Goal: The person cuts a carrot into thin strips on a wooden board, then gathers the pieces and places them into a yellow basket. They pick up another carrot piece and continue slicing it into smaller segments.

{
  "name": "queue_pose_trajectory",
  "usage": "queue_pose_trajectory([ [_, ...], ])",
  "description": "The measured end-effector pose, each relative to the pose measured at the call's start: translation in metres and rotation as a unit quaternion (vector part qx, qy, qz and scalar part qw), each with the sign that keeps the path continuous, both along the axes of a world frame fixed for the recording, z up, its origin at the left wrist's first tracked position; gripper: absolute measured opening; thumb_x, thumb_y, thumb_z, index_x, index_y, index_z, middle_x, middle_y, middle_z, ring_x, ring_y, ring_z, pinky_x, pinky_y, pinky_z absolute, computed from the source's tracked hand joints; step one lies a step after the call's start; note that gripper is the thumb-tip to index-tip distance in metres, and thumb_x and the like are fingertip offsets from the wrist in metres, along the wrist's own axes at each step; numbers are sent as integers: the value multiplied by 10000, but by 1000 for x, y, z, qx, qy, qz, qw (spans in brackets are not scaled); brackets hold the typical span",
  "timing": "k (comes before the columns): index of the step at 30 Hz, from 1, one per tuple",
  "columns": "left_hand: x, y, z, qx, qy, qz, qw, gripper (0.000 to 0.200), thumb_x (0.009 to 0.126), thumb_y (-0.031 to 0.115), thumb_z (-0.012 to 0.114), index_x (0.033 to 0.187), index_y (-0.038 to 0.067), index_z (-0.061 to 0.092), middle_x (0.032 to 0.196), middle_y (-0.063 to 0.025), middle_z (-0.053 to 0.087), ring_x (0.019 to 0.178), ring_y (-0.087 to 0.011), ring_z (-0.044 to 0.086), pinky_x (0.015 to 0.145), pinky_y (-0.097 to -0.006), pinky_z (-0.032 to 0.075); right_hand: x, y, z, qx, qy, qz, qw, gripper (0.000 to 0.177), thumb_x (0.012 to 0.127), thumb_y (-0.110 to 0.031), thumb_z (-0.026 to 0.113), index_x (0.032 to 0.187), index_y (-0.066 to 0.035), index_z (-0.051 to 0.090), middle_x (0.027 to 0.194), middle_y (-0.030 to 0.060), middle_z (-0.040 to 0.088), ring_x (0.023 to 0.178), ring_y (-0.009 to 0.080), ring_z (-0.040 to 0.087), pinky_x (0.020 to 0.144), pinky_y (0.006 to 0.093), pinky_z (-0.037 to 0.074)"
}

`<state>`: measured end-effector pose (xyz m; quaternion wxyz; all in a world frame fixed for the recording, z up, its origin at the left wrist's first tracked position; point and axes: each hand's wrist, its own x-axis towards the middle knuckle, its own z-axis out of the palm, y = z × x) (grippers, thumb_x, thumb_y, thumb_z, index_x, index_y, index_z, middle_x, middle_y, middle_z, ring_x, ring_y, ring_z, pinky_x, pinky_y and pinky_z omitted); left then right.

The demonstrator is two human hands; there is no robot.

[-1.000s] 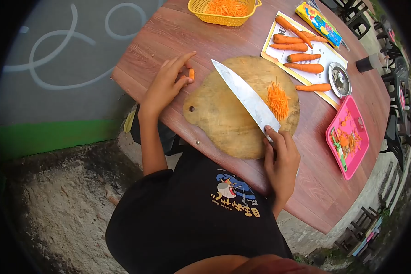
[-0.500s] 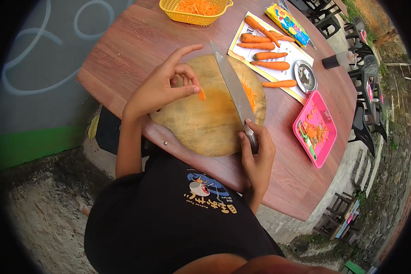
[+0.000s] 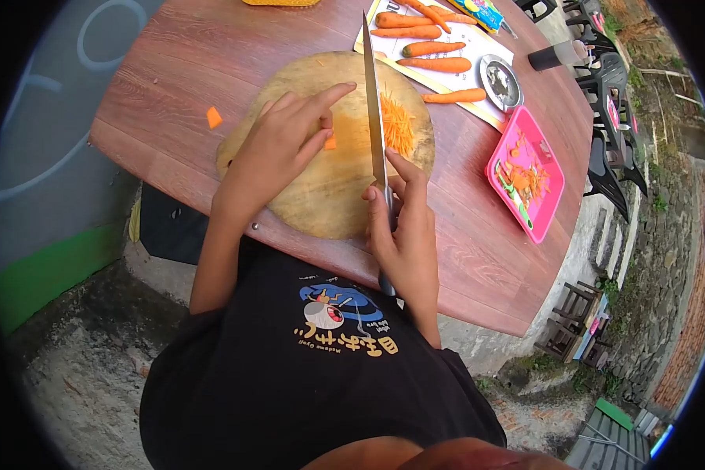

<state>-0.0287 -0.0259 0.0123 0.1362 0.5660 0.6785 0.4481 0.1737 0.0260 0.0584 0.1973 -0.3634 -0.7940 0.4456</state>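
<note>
My right hand (image 3: 406, 227) is wrapped round the handle of a large kitchen knife (image 3: 374, 117), its index finger along the base of the blade. The blade points away from me, over the round wooden chopping board (image 3: 305, 211). Thin carrot shreds (image 3: 397, 125) lie in a pile just right of the blade. Over the board's left part is my left hand (image 3: 278, 149), index finger stretched out, thumb and other fingers closed at a small flat carrot piece (image 3: 330, 144). Another carrot piece (image 3: 214, 117) rests on the table left of the board.
Whole carrots (image 3: 435, 65) lie on a printed sheet beyond the board, beside a metal dish (image 3: 500, 81). A pink tray (image 3: 492, 174) with carrot scraps and a green-handled tool stands at right. Farther off are a dark bottle (image 3: 552, 56) and a yellow basket (image 3: 282, 2), cut off by the frame.
The view has shifted, so the table appears higher and further left. The knife has turned more upright in view, its blade left of the shreds. My left hand has come down over the board.
</note>
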Motion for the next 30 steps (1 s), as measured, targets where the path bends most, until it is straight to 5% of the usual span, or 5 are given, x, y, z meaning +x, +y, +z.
queue_pose_trajectory([
  [1, 2, 0, -1, 16, 45, -5, 999, 663, 867, 2, 677, 1492, 134, 499, 907, -74, 631, 871, -236, 578, 834, -377, 483, 0, 1, 0, 1, -3, -2, 1000, 410, 998, -32, 574, 1383, 18, 441, 1082, 316, 657, 985, 460, 682, 824, 467, 529],
  [3, 5, 0, -1, 23, 60, -2, 998, 645, 873, 2, 669, 1484, 133, 510, 906, -85, 630, 881, -256, 578, 840, -390, 482, -3, 2, -1, 76, -25, 18, 997, 437, 1028, -125, 579, 1432, -49, 428, 866, 201, 652, 585, 197, 587, 597, 372, 502],
  [4, 5, 0, 0, 27, 78, 3, 997, 627, 879, 2, 662, 1476, 132, 521, 906, -96, 630, 890, -276, 579, 847, -404, 481, -5, 2, 0, 78, -27, 20, 996, 437, 1028, -125, 579, 1432, -49, 428, 866, 201, 652, 585, 197, 587, 597, 372, 502],
  [12, 9, -6, 2, 13, 92, 7, 996, 619, 883, 12, 661, 1474, 139, 524, 936, -101, 649, 917, -282, 578, 866, -408, 477, -14, -4, 0, 61, -44, 46, 996, 275, 993, -17, 542, 1250, 38, 461, 1034, 336, 652, 871, 517, 655, 723, 553, 507],
  [30, 21, -4, -7, 14, 127, 42, 991, 576, 889, 50, 683, 1440, 158, 557, 974, -58, 679, 899, -259, 580, 837, -398, 467, -16, -18, 2, 79, -58, 50, 994, 262, 973, -18, 590, 1214, 22, 493, 965, 280, 658, 800, 489, 650, 666, 529, 510],
])
